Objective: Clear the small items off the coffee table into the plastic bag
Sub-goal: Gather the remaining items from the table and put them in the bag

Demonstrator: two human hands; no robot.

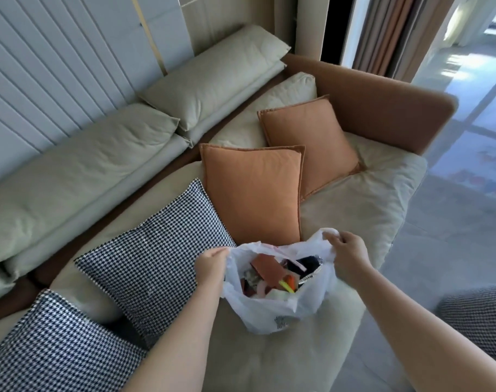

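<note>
- Pale cushioned sofa seat (340,210) bore the thin white plastic bag (272,309), standing upright, mouth upward.
- Left hand (212,264) and right hand (347,250) each pinched a rim, spreading it.
- Small items (272,274) lay inside.

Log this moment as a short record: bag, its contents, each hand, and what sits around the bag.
bag: white plastic bag, mouth open, resting on the sofa seat
contents: mixed small items, including a brown flat piece and something yellow
left hand: left hand grips the bag's left rim
right hand: right hand grips the bag's right rim
nearby: houndstooth cushion to its left, orange cushion behind
coffee table: not in view
</note>
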